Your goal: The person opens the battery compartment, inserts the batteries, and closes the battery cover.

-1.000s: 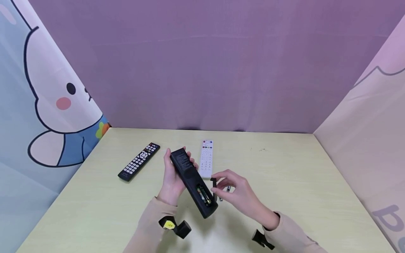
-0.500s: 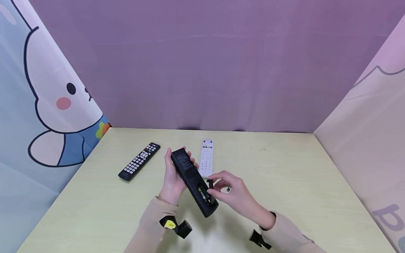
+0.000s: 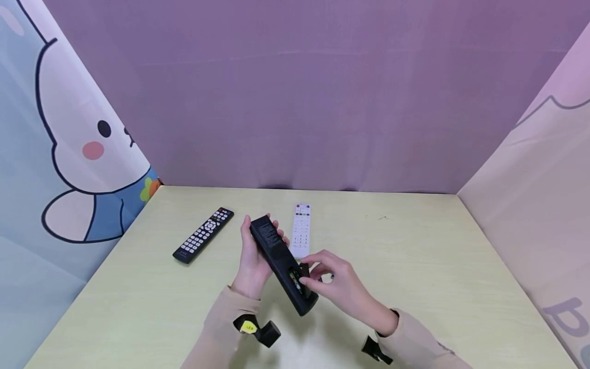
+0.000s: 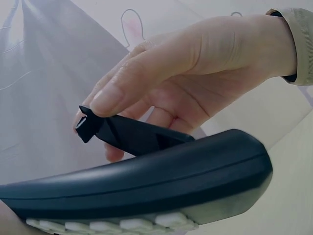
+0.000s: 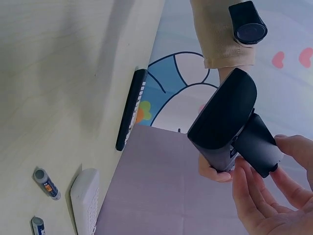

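My left hand grips a black remote control with its back turned up, tilted above the table. Batteries lie in its uncovered compartment, partly hidden by my right thumb. Between thumb and fingers, my right hand pinches the small black battery cover. In the left wrist view one end of the cover meets the remote's back while the clip end stands raised. From the right wrist view, the cover slants out from the remote's end, my right fingertips on its outer edge.
On the table, another black remote lies button side up at the left. A white remote lies behind the held one. Two loose batteries, one nearer the white remote and one lower battery, lie beside it.
My right hand has moved left with the battery cover, bringing it from beside the remote to over the compartment's edge. The left hand and held remote have barely shifted.
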### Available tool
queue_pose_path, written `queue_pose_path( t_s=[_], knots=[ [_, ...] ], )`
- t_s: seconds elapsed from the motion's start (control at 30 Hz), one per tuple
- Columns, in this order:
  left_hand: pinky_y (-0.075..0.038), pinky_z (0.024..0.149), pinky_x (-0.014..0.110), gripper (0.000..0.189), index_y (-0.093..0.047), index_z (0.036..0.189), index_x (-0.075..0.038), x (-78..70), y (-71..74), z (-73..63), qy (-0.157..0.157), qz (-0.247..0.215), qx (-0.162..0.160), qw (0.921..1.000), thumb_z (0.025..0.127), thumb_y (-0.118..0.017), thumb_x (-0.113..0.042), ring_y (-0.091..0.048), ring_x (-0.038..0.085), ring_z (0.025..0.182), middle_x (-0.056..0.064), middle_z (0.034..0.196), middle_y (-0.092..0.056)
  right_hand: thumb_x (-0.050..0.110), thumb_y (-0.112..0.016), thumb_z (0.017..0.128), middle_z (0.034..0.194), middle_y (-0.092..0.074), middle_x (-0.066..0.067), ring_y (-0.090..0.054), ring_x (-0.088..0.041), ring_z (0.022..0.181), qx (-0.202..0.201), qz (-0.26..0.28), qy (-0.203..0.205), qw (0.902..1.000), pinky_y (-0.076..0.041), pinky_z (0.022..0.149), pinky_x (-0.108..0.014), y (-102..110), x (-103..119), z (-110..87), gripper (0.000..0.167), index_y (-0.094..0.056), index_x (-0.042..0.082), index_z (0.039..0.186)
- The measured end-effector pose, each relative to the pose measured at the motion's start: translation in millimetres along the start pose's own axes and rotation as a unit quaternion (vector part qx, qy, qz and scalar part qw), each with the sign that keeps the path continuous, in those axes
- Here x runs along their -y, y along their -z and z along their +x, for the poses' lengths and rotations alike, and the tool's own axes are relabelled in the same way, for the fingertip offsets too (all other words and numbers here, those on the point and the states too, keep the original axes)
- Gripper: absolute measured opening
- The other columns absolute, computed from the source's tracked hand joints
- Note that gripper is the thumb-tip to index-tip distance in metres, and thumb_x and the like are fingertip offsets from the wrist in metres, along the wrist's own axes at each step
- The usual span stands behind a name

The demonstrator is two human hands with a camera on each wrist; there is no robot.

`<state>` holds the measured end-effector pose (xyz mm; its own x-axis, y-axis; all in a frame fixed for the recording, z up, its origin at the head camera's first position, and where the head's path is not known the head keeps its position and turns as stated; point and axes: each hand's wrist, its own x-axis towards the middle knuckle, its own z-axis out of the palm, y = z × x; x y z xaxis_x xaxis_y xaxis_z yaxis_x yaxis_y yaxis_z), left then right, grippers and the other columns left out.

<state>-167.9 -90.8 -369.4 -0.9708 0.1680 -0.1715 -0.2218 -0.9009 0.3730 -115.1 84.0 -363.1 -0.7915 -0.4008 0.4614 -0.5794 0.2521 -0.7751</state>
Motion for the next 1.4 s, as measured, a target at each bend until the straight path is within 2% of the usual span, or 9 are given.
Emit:
queue_pose_path(
  t_s=[0.17, 0.57, 0.77, 1.1, 1.4],
  knots=[
    [-0.039, 0.066, 0.024, 0.047, -0.034, 0.113, -0.018, 0.0, 0.1, 0.5, -0.003, 0.0, -0.001, 1.0, 0.087, -0.036, -0.056, -0.047, 0.011, 0.068, -0.002, 0.084, -0.047, 0.011, -0.068, 0.076, 0.088, -0.061, -0.004, -0.058, -0.008, 0.067, 0.01, 0.002, 0.001, 1.0, -0.051, 0.062, -0.027, -4.9, -25.1, -3.7, 0.025, -0.062, 0.005, 0.1],
    [-0.04, 0.066, 0.024, 0.048, -0.034, 0.115, -0.018, 2.0, 0.4, 0.5, -0.009, 0.01, 0.001, 0.9999, 0.087, -0.036, -0.056, -0.047, 0.011, 0.069, -0.001, 0.087, -0.046, 0.008, -0.068, 0.075, 0.091, -0.061, -0.004, -0.057, -0.01, 0.067, 0.023, 0.0, 0.03, 0.9993, -0.051, 0.062, -0.029, -5.5, -30.3, -3.5, 0.027, -0.062, 0.005, 0.101],
    [-0.039, 0.067, 0.024, 0.048, -0.033, 0.117, -0.018, 2.4, -0.9, -0.6, -0.007, 0.015, 0.003, 0.9999, 0.087, -0.036, -0.056, -0.047, 0.011, 0.07, -0.002, 0.087, -0.046, 0.009, -0.069, 0.076, 0.099, -0.058, -0.004, -0.056, -0.014, 0.076, 0.036, -0.013, 0.038, 0.9986, -0.049, 0.065, -0.025, -6.6, -33.8, -5.0, 0.032, -0.06, 0.008, 0.106],
    [-0.039, 0.068, 0.024, 0.05, -0.032, 0.119, -0.018, 2.8, -4.1, -2.4, -0.01, 0.02, 0.003, 0.9997, 0.087, -0.035, -0.056, -0.047, 0.011, 0.07, -0.002, 0.088, -0.045, 0.017, -0.068, 0.077, 0.111, -0.051, -0.005, -0.053, -0.015, 0.088, 0.078, -0.03, 0.015, 0.9964, -0.047, 0.072, -0.026, -7.2, -33.4, -9.9, 0.044, -0.053, 0.012, 0.118],
    [-0.039, 0.067, 0.024, 0.051, -0.03, 0.122, -0.018, 1.6, -5.2, -3.1, -0.014, 0.021, -0.005, 0.9997, 0.088, -0.033, -0.056, -0.047, 0.012, 0.069, -0.002, 0.088, -0.045, 0.017, -0.069, 0.076, 0.115, -0.05, -0.007, -0.054, -0.014, 0.087, 0.092, -0.034, 0.017, 0.995, -0.049, 0.07, -0.028, -9.2, -32.2, -12.2, 0.052, -0.047, 0.01, 0.124]
  ],
)
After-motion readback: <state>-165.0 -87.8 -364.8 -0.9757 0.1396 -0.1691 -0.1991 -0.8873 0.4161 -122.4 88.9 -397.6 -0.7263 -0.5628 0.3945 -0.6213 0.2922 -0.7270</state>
